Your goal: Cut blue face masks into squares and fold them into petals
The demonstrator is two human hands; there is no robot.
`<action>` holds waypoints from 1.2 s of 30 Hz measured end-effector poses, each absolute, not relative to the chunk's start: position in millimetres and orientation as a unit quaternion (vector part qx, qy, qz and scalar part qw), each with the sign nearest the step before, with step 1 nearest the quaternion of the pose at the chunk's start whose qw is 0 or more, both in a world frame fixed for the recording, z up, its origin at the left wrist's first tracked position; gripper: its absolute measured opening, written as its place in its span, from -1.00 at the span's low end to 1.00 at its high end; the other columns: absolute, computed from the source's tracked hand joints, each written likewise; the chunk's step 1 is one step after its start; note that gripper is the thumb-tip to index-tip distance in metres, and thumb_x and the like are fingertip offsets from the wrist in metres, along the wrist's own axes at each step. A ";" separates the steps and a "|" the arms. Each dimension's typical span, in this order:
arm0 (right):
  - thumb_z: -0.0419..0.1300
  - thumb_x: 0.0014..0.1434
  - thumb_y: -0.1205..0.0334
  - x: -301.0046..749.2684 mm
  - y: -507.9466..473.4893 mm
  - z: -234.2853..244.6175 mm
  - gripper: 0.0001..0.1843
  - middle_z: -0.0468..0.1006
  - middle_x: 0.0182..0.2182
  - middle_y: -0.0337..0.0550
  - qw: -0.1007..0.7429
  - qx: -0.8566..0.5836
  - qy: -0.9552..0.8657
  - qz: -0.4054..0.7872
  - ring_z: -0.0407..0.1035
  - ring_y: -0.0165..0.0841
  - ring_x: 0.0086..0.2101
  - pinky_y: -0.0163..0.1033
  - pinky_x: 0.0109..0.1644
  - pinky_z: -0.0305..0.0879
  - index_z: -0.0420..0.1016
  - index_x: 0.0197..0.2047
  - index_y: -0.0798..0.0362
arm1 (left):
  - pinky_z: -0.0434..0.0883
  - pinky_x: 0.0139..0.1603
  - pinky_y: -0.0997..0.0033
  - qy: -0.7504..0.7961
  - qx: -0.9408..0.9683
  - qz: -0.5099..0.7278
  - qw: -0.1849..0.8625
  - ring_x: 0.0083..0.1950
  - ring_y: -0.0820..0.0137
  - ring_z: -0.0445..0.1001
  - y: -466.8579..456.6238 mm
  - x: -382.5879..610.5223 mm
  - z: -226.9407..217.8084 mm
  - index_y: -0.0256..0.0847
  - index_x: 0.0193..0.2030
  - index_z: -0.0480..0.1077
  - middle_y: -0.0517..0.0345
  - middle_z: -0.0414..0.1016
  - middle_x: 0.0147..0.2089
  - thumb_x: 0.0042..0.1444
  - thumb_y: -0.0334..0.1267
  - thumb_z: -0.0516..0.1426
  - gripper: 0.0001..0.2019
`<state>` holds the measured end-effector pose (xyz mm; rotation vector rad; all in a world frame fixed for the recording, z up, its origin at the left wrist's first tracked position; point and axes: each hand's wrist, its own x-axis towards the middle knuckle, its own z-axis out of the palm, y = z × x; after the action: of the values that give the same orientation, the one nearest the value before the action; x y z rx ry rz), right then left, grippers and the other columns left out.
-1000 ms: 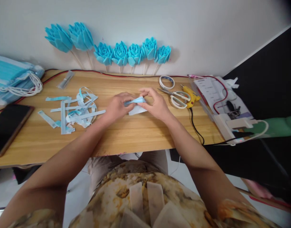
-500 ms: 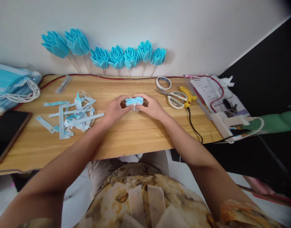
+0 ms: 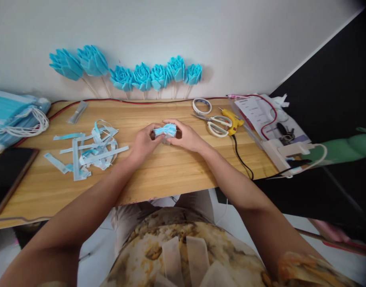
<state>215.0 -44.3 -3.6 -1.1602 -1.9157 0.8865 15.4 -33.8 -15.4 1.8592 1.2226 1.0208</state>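
Between my two hands is a small piece of pleated blue and white face-mask fabric point(image 3: 168, 129), gathered into folds just above the table. My left hand point(image 3: 145, 141) pinches its left end between thumb and fingers. My right hand point(image 3: 187, 135) is closed around the right end, fingertips on the far side and thumb on the near side. Part of the fabric's lower side hides behind my thumbs. Cut mask strips and ear loops point(image 3: 93, 149) lie in a loose heap to the left of my left hand.
Several blue fabric flowers on sticks point(image 3: 142, 77) lean against the wall. To the right lie scissors point(image 3: 218, 129), a tape roll point(image 3: 202, 106), a yellow glue gun point(image 3: 233, 121) and a power strip point(image 3: 280, 155). Stacked face masks point(image 3: 12, 115) and a phone point(image 3: 11, 175) are at left.
The folded fabric has tilted, its right end now higher, and my right hand's grip has shifted a little around it. The whole view has moved slightly.
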 end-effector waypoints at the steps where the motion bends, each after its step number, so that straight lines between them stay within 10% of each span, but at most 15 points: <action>1: 0.31 0.05 0.16 214.7 -44.3 -3.5 -0.43 0.61 0.11 -0.06 0.362 -0.459 -0.740 0.332 0.50 -0.18 0.03 -0.06 0.16 0.37 0.47 0.16 0.01 | 0.35 -0.30 0.42 0.463 0.715 0.399 0.339 -0.36 0.42 0.41 -33.9 15.5 -14.4 -0.19 -0.22 0.49 0.21 0.54 -0.36 0.08 -0.24 0.25 -0.86; 10: 0.28 0.09 0.13 212.9 -40.9 -15.2 -0.80 0.54 -0.38 -0.26 0.395 -0.471 -0.705 0.355 0.36 -0.37 -0.38 -0.26 -0.25 0.27 0.51 -0.23 0.04 | 0.27 -0.34 0.44 0.398 0.730 0.393 0.393 -0.39 0.44 0.33 -21.1 6.2 -20.7 -0.19 -0.27 0.47 0.23 0.41 -0.40 0.05 -0.31 0.22 -0.91; 23: 0.21 0.03 0.26 210.1 -43.4 -9.6 -0.76 0.63 -0.21 -0.18 0.413 -0.465 -0.721 0.304 0.43 -0.30 -0.24 -0.21 -0.09 0.33 0.51 -0.18 0.02 | 0.43 -0.05 0.35 0.409 0.735 0.424 0.335 -0.18 0.35 0.51 -25.7 6.9 -14.1 -0.19 -0.22 0.51 0.12 0.62 -0.21 0.05 -0.32 0.21 -0.86; 36: 0.31 0.04 0.16 209.7 -43.4 -12.8 -0.53 0.65 -0.12 -0.11 0.353 -0.502 -0.728 0.306 0.47 -0.24 -0.20 -0.14 -0.05 0.37 0.50 0.05 0.04 | 0.30 -0.30 0.42 0.430 0.740 0.376 0.354 -0.36 0.42 0.37 -25.3 7.8 -17.5 -0.20 -0.19 0.47 0.20 0.50 -0.35 0.04 -0.25 0.21 -0.81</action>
<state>209.7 -43.4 -12.8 -1.2989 -1.8819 0.7919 7.8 -25.3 -17.5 1.9130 1.1124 0.9721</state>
